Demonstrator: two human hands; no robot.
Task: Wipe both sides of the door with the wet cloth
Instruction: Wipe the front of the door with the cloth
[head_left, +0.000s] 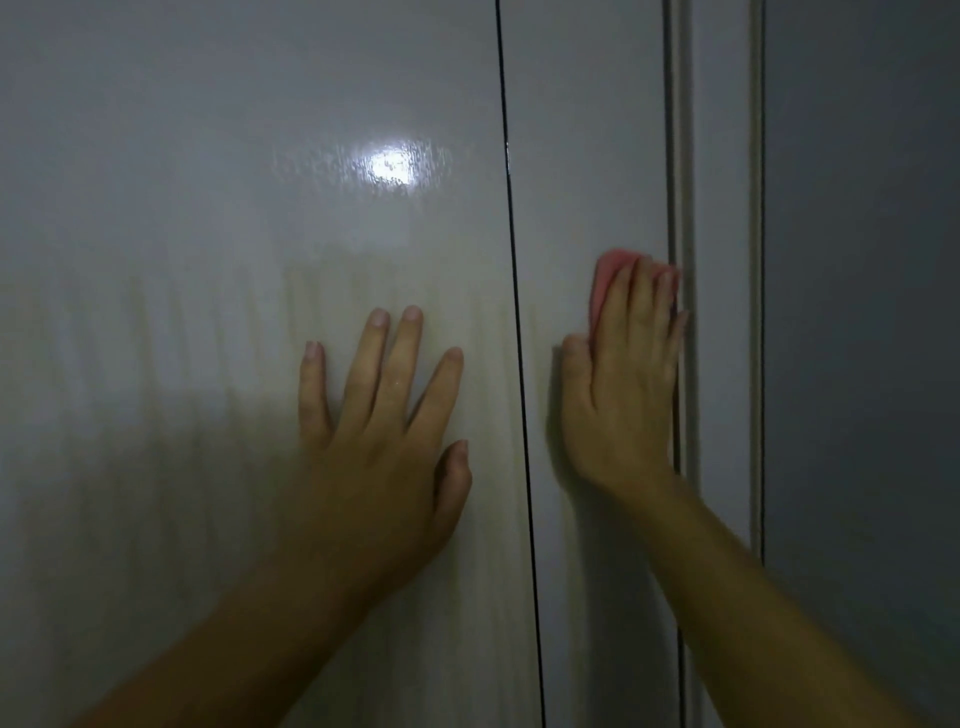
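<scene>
Left hand (387, 431) is flat on the glossy door (208, 364), fingers spread wide, palm pressed to the panel, grip released and empty. Right hand (626, 384) reaches up on the far side of the thin dark seam (519, 364), fingers together, pinning the pink cloth (605, 283) flat against the narrow strip of panel; the cloth peeks out above and left of the fingertips. That hand sits tight against the raised frame edge (683, 156) on its right. A bright light reflection (392, 166) gleams on the door above the left hand, with streaks showing around it.
</scene>
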